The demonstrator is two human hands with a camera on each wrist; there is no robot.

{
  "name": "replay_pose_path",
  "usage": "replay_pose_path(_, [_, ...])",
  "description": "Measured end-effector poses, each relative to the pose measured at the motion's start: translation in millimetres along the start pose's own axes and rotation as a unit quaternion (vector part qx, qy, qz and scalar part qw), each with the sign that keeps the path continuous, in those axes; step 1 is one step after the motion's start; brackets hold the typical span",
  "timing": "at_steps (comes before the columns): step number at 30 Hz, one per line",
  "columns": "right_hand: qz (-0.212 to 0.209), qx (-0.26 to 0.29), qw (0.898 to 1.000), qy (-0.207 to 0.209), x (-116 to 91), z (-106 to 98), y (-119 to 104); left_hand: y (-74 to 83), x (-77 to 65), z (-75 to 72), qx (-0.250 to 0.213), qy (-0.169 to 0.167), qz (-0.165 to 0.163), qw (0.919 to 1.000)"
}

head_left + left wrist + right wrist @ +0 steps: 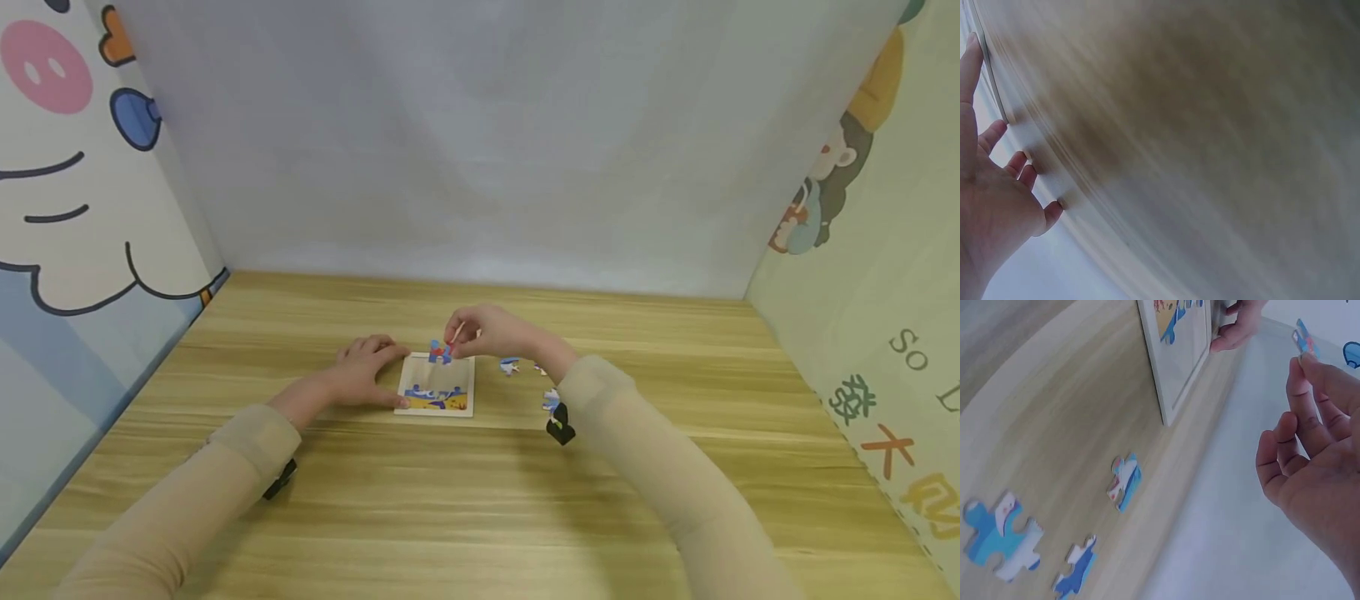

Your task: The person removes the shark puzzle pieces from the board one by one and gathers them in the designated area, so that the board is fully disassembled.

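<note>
My right hand (491,332) pinches a blue and red jigsaw piece (440,353) between thumb and fingertips, holding it over the far part of a square puzzle tray (442,414). In the right wrist view that piece (1305,340) is seen nearly edge-on. Along the tray's near side lies a row of fitted pieces (435,402) in yellow and blue; bare wood shows beyond it. My left hand (360,372) rests at the tray's left side with fingers spread, the thumb at the near corner and a finger at the far corner.
To the tray's right lie 3 loose jigsaw pieces: a blue and white one (1004,537), a darker blue one (1075,569) and another (1125,481) nearest the tray. The wooden table (420,517) meets a pale curtain (480,167) behind and printed panels at both sides.
</note>
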State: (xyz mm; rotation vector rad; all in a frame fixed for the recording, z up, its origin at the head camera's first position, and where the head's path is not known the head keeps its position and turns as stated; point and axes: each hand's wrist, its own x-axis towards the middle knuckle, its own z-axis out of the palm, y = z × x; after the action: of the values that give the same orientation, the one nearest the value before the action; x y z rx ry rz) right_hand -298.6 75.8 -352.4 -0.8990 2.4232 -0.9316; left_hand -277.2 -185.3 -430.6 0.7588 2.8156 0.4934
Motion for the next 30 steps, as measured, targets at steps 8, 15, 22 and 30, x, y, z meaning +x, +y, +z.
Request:
replay_pose_path(8, [0.0,-0.009,1.0,-0.005,-23.1,-9.0,2.4,0.1,-1.2,0.4,0.0,0.0,0.003,1.0])
replay_pose_path(15, [-0.004,-0.03,0.999,-0.008,-44.3,-16.5,11.0,0.1,-0.8,-0.5,-0.003,0.002,0.007,1.0])
replay_pose_path(22, [-0.016,-0.033,0.999,-0.013,-62.6,-19.2,31.3,1.3,-1.7,-0.5,-0.005,-0.002,0.005,1.0])
replay_pose_path(30, [0.016,-0.027,0.999,-0.022,-72.3,-11.9,52.5,1.8,-1.8,-0.4,-0.005,-0.001,0.004,1.0])
